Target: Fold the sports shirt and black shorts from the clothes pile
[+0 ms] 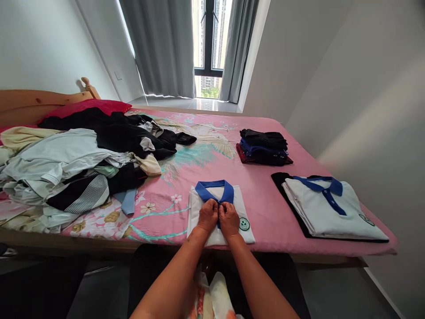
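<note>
A white polo shirt [195,221] with a blue collar and a round green badge lies folded at the bed's near edge, collar pointing away from me. My left hand [208,215] and my right hand [229,218] meet at its blue placket, just below the collar. Both hands are closed, fingers pinching the placket's two sides at the neck opening. The fingertips cover whatever button is there. The lower placket is partly hidden under my wrists.
A loose heap of clothes [66,155] covers the bed's left side, by a red pillow [96,106]. Folded dark garments [264,148] are stacked to the right. Nearer, folded white polo shirts [318,208] lie on black cloth. Pink bedding [206,164] spreads between them.
</note>
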A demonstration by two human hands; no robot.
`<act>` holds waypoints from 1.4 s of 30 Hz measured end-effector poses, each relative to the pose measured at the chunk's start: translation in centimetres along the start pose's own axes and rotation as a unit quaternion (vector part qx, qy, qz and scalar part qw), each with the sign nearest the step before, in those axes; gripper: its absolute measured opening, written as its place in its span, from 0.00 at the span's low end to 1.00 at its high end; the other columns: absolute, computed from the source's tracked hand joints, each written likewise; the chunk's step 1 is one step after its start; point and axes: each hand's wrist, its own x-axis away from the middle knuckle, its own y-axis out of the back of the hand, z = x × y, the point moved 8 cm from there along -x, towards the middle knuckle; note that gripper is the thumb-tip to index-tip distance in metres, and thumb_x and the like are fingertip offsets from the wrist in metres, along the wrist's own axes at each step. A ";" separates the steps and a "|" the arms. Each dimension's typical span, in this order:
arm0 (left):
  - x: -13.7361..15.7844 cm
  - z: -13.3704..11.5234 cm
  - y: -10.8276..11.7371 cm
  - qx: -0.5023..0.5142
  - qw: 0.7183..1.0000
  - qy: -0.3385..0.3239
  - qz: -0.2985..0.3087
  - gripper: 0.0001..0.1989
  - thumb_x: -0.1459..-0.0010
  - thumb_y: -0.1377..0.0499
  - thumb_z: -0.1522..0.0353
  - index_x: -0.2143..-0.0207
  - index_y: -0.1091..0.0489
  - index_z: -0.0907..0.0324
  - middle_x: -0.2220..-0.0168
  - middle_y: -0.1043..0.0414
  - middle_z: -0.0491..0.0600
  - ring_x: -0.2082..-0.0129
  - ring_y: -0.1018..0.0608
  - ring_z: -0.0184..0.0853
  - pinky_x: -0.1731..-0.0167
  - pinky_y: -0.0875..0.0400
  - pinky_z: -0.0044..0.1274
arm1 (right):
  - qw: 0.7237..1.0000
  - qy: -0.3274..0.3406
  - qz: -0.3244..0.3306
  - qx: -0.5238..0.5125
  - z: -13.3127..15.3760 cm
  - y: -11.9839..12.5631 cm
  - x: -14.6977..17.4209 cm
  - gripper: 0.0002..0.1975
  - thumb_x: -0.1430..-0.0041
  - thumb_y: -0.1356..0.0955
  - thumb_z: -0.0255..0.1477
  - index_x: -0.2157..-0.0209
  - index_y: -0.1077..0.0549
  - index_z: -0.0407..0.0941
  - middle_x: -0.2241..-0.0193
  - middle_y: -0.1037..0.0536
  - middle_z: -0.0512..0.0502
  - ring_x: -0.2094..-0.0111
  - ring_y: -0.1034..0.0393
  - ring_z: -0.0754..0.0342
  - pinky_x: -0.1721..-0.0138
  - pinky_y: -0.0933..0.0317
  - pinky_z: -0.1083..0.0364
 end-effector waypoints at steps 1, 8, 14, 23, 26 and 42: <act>0.0 0.2 0.0 0.007 1.000 -0.001 -0.003 0.07 0.48 0.50 0.76 0.75 0.42 0.56 0.75 0.35 0.44 0.73 0.32 0.32 0.68 0.37 0.23 | 1.000 0.004 0.004 -0.001 0.1 0.0 0.0 0.14 0.39 0.43 0.35 0.64 0.29 0.45 0.65 0.28 0.45 0.62 0.35 0.52 0.60 0.43 0.55; 0.2 0.5 0.3 0.043 0.999 -0.005 -0.016 0.08 0.46 0.51 0.75 0.76 0.41 0.57 0.75 0.35 0.44 0.73 0.32 0.30 0.69 0.37 0.22 | 0.999 0.015 0.042 -0.023 0.2 -0.2 -0.3 0.16 0.39 0.44 0.33 0.63 0.28 0.45 0.63 0.26 0.45 0.60 0.33 0.53 0.56 0.42 0.55; 0.2 0.8 0.4 0.071 0.997 -0.002 -0.020 0.08 0.52 0.51 0.79 0.77 0.42 0.57 0.75 0.36 0.43 0.74 0.32 0.29 0.69 0.37 0.21 | 0.986 0.023 0.157 -0.054 -0.5 -0.7 -2.4 0.13 0.45 0.41 0.30 0.67 0.26 0.45 0.75 0.25 0.50 0.75 0.33 0.57 0.70 0.39 0.58; 0.2 1.3 0.3 0.091 0.996 0.015 -0.010 0.08 0.52 0.51 0.78 0.78 0.42 0.57 0.75 0.36 0.43 0.74 0.33 0.29 0.70 0.37 0.21 | 0.982 0.041 0.181 -0.045 -0.4 -0.9 -3.1 0.09 0.49 0.38 0.30 0.70 0.26 0.45 0.74 0.24 0.51 0.74 0.32 0.57 0.70 0.42 0.59; 0.1 1.4 0.2 0.096 0.995 0.021 -0.005 0.07 0.53 0.51 0.77 0.78 0.42 0.57 0.75 0.35 0.43 0.73 0.32 0.29 0.69 0.36 0.21 | 0.984 0.044 0.168 -0.027 -0.4 -1.0 -2.7 0.08 0.48 0.37 0.31 0.70 0.27 0.46 0.75 0.25 0.52 0.74 0.33 0.57 0.70 0.43 0.59; -0.2 1.8 0.5 0.090 0.993 0.076 -0.018 0.03 0.50 0.46 0.72 0.74 0.40 0.57 0.77 0.38 0.41 0.77 0.32 0.28 0.72 0.36 0.21 | 0.982 0.076 0.140 0.107 0.0 -1.1 -1.2 0.10 0.38 0.41 0.32 0.63 0.31 0.47 0.70 0.24 0.47 0.71 0.32 0.54 0.70 0.51 0.58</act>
